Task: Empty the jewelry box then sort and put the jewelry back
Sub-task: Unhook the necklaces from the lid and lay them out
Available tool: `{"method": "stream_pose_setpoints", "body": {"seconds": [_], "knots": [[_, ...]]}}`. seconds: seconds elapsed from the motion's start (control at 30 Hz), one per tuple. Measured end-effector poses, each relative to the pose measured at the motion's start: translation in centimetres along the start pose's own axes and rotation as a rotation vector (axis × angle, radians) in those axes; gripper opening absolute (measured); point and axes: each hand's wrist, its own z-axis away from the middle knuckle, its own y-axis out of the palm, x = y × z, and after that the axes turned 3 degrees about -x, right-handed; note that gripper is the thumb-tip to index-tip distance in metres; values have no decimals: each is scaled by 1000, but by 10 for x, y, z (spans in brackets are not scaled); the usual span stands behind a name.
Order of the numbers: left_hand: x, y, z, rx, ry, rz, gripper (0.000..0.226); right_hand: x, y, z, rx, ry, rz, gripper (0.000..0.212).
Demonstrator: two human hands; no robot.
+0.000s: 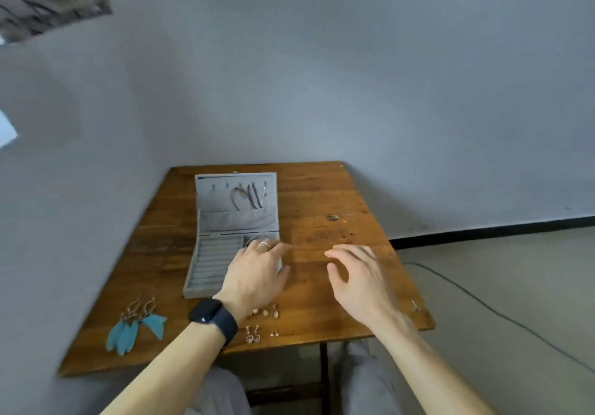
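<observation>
A grey velvet jewelry box [212,263] stands open on the wooden table [322,208], its lid upright with several necklaces [249,196] hanging inside. My left hand [257,274], wearing a ring and a dark watch, lies over the box's right front part with fingers extended; whether it touches the box I cannot tell. My right hand [357,281] hovers over bare table to the right, fingers relaxed, holding nothing. Teal feather earrings [136,324] lie at the front left. Several small earrings [262,323] lie near the front edge.
A small piece [416,305] lies by the table's right edge. A grey wall stands close behind and to the left of the table. A dark cable [489,308] runs across the floor on the right. My knees are under the front edge.
</observation>
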Motion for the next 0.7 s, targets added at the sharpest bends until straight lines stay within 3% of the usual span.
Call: {"method": "stream_pose_setpoints", "body": {"seconds": [0.4,0.7], "knots": [[105,-61,7,-163,-160,-95,47,89,36,-83,70,-241,8,32],[161,-73,-58,-192,-216,-89,49,105,78,-159,73,-151,60,34]]}}
